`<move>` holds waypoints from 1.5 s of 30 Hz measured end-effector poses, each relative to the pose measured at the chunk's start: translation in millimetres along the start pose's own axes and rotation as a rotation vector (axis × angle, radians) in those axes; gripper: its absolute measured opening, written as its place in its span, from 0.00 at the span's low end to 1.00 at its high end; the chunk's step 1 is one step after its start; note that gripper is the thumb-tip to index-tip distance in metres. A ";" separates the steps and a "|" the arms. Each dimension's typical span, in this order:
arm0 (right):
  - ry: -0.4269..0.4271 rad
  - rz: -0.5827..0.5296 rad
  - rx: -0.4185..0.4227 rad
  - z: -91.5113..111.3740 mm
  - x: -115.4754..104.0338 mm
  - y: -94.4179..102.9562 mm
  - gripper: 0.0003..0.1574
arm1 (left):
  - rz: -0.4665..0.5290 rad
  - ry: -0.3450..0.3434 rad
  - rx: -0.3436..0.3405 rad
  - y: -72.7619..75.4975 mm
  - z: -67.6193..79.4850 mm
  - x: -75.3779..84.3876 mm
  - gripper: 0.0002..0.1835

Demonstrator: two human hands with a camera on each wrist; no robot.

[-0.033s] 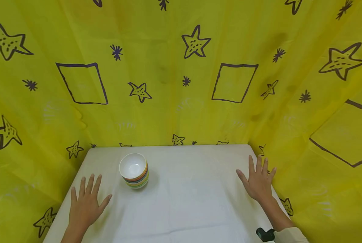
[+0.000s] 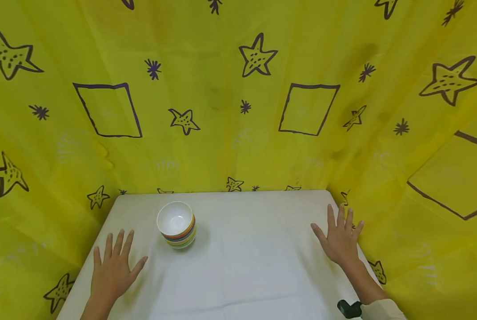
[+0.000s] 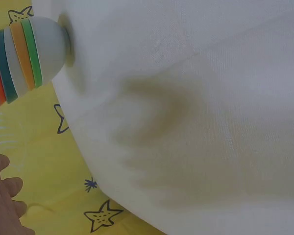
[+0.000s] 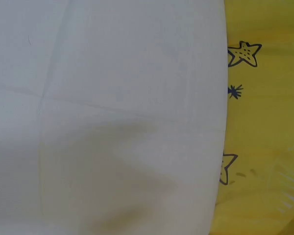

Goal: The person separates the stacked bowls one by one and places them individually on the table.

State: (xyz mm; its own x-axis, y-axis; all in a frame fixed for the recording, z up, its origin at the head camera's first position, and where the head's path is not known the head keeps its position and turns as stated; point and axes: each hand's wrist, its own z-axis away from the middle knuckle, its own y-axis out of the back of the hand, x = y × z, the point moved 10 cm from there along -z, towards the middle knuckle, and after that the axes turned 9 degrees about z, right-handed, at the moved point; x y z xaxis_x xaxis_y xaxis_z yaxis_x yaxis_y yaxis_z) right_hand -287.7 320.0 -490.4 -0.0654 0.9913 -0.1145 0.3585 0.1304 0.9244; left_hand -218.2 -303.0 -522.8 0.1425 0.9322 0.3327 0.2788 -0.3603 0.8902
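A stack of bowls [image 2: 176,224] stands upright toward the back left of the table, white inside, with coloured bands of orange, teal, yellow and green down its side. In the left wrist view the same stack of bowls [image 3: 27,58] shows side-on at the upper left. To its near left in the head view, my left hand [image 2: 112,271] is held over the table with spread fingers, holding nothing. My right hand [image 2: 342,242] is likewise spread and holds nothing, over the table's right edge, far from the bowls. Only its shadow appears in the right wrist view.
A white cloth with faint creases covers the table [image 2: 242,258]. Yellow curtains [image 2: 214,155] printed with dark stars and outlined shapes hang along the table's back, left and right sides. A dark device [image 2: 349,309] sits at the right wrist beside a pale sleeve [image 2: 382,310].
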 end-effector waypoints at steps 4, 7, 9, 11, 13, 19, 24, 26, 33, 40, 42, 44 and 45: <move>-0.003 -0.011 -0.003 2.2 1.3 -1.7 0.58 | 0.003 0.004 -0.008 0.2 1.1 1.0 0.50; -0.012 -0.024 -0.001 3.1 1.6 -1.3 0.57 | 0.006 0.012 -0.017 0.4 0.5 1.8 0.50; -0.015 -0.029 0.011 2.4 1.0 0.0 0.57 | 0.008 0.017 -0.021 0.5 -0.8 1.6 0.50; -0.015 -0.057 0.025 0.3 -0.6 1.6 0.56 | 0.021 0.022 -0.021 1.0 -2.1 1.3 0.49; -0.006 -0.090 0.042 -2.8 -3.6 3.2 0.55 | 0.041 0.027 -0.018 1.9 -3.2 1.1 0.49; 0.025 -0.191 0.034 -13.5 -16.0 2.4 0.54 | 0.134 0.053 -0.008 2.2 -7.6 -1.4 0.50; 0.018 -0.276 -0.049 -20.8 -21.9 -8.1 0.57 | 0.163 0.033 0.033 3.1 -12.5 -0.2 0.50; 0.011 -0.305 -0.092 -23.4 -24.0 -14.3 0.58 | 0.176 0.027 0.045 2.9 -14.1 0.8 0.50; -0.037 -0.386 -0.208 -26.9 -34.2 -32.0 0.61 | 0.249 0.065 0.023 -11.2 -18.8 2.2 0.51; -0.037 -0.434 -0.207 -32.9 -53.7 -34.6 0.62 | 0.354 0.122 -0.003 -29.5 -23.5 10.2 0.51; -0.039 -0.452 -0.207 -35.4 -59.9 -37.3 0.62 | 0.408 0.142 -0.019 -35.7 -25.7 11.3 0.52; -0.049 -0.466 -0.211 -37.4 -66.1 -41.3 0.63 | 0.478 0.177 -0.043 -43.5 -27.9 11.8 0.53; -0.052 -0.474 -0.216 -38.5 -69.8 -43.5 0.63 | 0.520 0.196 -0.057 -47.7 -29.0 12.1 0.54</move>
State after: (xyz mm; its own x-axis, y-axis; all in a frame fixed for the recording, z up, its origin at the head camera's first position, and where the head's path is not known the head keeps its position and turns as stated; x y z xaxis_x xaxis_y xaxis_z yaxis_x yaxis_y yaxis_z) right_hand -334.6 244.3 -508.6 -0.1257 0.8248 -0.5513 0.0998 0.5634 0.8201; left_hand -257.3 -273.5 -552.2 0.0665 0.6226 0.7797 0.1667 -0.7774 0.6065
